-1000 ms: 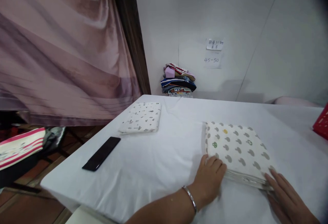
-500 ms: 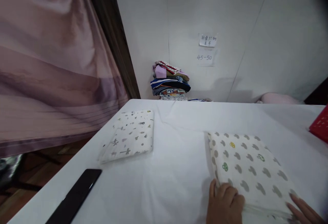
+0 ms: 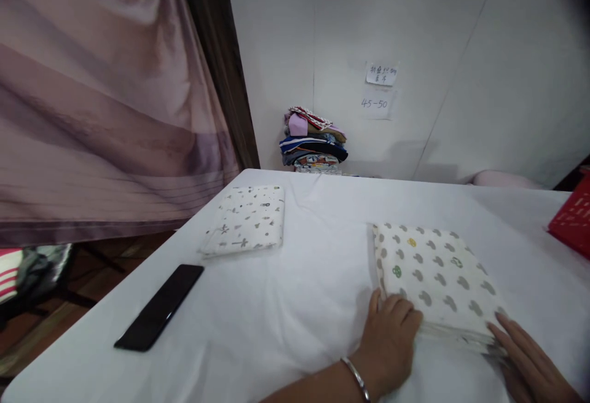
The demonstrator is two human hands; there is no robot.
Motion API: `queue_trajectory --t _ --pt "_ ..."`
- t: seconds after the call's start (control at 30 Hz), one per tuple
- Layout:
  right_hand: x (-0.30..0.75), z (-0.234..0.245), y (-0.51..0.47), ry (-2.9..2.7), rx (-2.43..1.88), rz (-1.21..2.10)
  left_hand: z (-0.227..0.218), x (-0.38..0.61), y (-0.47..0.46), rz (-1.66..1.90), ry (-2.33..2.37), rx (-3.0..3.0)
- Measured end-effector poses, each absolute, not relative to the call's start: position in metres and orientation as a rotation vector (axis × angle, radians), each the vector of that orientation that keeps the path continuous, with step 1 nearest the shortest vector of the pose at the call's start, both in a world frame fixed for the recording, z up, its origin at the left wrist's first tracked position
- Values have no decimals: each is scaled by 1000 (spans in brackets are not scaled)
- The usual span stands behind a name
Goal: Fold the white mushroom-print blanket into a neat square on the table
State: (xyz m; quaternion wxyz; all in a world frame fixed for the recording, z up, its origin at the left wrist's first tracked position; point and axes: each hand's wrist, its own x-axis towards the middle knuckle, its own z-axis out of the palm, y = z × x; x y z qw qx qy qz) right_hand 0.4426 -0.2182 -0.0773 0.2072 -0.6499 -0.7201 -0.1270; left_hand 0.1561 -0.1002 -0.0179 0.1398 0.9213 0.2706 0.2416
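Observation:
A folded white cloth with grey cactus-like prints point(image 3: 433, 274) lies on the white table point(image 3: 299, 280) at the right. My left hand point(image 3: 389, 341), with a silver bracelet on the wrist, rests against the cloth's near left corner, fingers curled onto its edge. My right hand point(image 3: 530, 363) lies flat with fingers stretched at the cloth's near right corner. Neither hand lifts the cloth.
A second folded patterned cloth point(image 3: 246, 219) lies at the table's far left, a black phone point(image 3: 159, 308) near the left edge. A stack of folded clothes point(image 3: 313, 142) sits by the wall, a red basket point(image 3: 571, 219) at the right edge, a pink curtain point(image 3: 101, 96) at left.
The view has tilted down and back, so my wrists show again. Both hands stay at the near corners of the cactus-print cloth; the cloth has not visibly moved.

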Motion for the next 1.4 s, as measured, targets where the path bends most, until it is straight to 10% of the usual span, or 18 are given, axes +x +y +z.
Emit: queue_trajectory --t 1.4 --pt "429 -62 -211 -1984 -1702 -413 -31 126 -163 480 895 3170"
